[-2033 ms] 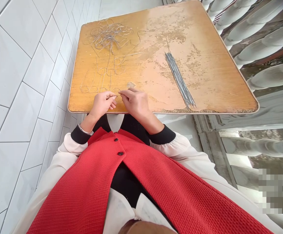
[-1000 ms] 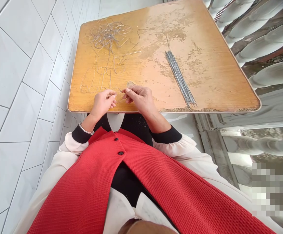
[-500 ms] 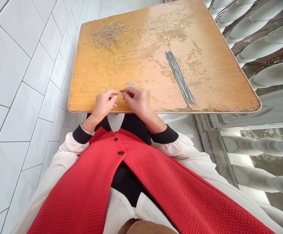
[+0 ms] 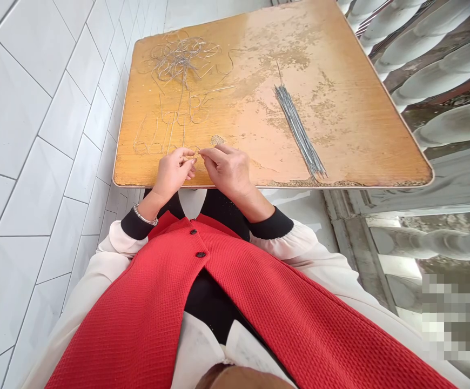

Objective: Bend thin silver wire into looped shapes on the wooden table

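Observation:
Over the near edge of the wooden table, my left hand [image 4: 175, 172] and my right hand [image 4: 229, 168] meet with fingertips almost touching. Both are closed in a pinch. Between them shows a tiny bit of thin wire [image 4: 196, 152], too fine to trace clearly. Just beyond my left hand lie several bent wire pieces [image 4: 153, 141] with curled ends. Farther back is a loose tangle of thin wire [image 4: 186, 56]. To the right of my right hand rests a bundle of straight grey metal rods [image 4: 300, 129], one rod poking out at its far end.
The worn table [image 4: 360, 119] has peeling patches on its surface. A white tiled wall [image 4: 24, 140] runs close along the left. On the right stands a balustrade [image 4: 433, 92] of white balusters.
My right hand has turned slightly, its fingers now straighter toward the left fingertips. My left hand has barely moved. The wires and rods on the table lie as before.

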Demonstrator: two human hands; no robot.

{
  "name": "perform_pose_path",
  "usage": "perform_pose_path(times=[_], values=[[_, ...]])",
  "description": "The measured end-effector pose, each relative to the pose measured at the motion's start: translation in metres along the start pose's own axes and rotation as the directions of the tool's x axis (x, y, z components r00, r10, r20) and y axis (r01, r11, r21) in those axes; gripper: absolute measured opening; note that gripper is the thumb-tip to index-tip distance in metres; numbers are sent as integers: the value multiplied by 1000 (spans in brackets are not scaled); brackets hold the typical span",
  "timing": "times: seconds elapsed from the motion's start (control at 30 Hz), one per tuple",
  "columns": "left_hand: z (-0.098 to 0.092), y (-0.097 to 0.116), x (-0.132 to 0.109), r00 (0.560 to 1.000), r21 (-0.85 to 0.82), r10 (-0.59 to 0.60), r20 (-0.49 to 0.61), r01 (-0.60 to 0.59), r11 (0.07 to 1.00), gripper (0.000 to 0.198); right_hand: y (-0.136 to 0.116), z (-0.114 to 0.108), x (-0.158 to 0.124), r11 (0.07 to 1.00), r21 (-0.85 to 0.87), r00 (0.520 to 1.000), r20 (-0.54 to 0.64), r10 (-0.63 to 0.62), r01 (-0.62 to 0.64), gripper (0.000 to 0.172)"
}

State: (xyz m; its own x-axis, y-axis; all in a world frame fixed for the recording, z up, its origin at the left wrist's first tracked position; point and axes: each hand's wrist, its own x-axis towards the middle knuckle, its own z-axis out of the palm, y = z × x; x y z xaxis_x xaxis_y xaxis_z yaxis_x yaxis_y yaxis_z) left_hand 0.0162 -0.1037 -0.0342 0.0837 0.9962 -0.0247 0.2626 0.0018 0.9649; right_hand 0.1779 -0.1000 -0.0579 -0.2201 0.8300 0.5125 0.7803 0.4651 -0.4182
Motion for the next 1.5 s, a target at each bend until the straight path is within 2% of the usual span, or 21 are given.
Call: perform_pose_path(times=[0.2, 0.33, 0.5, 0.9, 1.0, 1.07, 1.13, 1.17, 1.23, 1.33, 1.4, 1.5], values=[[0, -4, 0, 1000, 22, 23, 2, -23, 999, 11, -2, -4, 3, 978, -196, 996, 67, -62, 74, 36], [0, -5, 0, 1000, 34, 24, 2, -24, 999, 11, -5, -9, 4, 971, -219, 991, 111, -78, 101, 36], [-1, -5, 0, 999, 27, 39, -6, -39, 999, 11, -5, -10, 4, 975, -196, 986, 144, -78, 106, 37], [0, -3, -1, 999, 18, 44, -3, -44, 999, 12, 2, -2, 3, 988, -127, 994, 88, -72, 83, 36], [0, -2, -1, 999, 9, 35, -13, -35, 999, 12, 2, -1, 2, 998, -37, 998, 53, -46, 48, 35], [-1, 0, -2, 999, -6, 26, -32, -26, 1000, 12, 2, -1, 1, 995, 99, 1000, -1, -5, 5, 33], [-2, 4, -2, 999, -24, 4, -53, -5, 1000, 12, 1, -3, 0, 949, 306, 995, -39, 92, -76, 37], [-2, 5, -3, 998, -33, -12, -61, 9, 999, 12, 0, -4, -1, 898, 421, 987, -31, 157, -130, 40], [-2, 8, -3, 996, -51, -42, -73, 39, 998, 11, -1, -5, -4, 748, 615, 959, 51, 277, -249, 47], [-1, 8, -3, 995, -67, -60, -77, 55, 996, 10, -3, -7, -6, 540, 757, 915, 191, 356, -368, 52], [0, 6, -3, 996, -70, -53, -66, 48, 996, 11, -4, -8, -6, 484, 786, 905, 218, 365, -385, 50], [2, 3, -3, 999, -78, -32, -41, 28, 997, 10, -6, -6, -5, 505, 779, 909, 192, 371, -371, 41]])
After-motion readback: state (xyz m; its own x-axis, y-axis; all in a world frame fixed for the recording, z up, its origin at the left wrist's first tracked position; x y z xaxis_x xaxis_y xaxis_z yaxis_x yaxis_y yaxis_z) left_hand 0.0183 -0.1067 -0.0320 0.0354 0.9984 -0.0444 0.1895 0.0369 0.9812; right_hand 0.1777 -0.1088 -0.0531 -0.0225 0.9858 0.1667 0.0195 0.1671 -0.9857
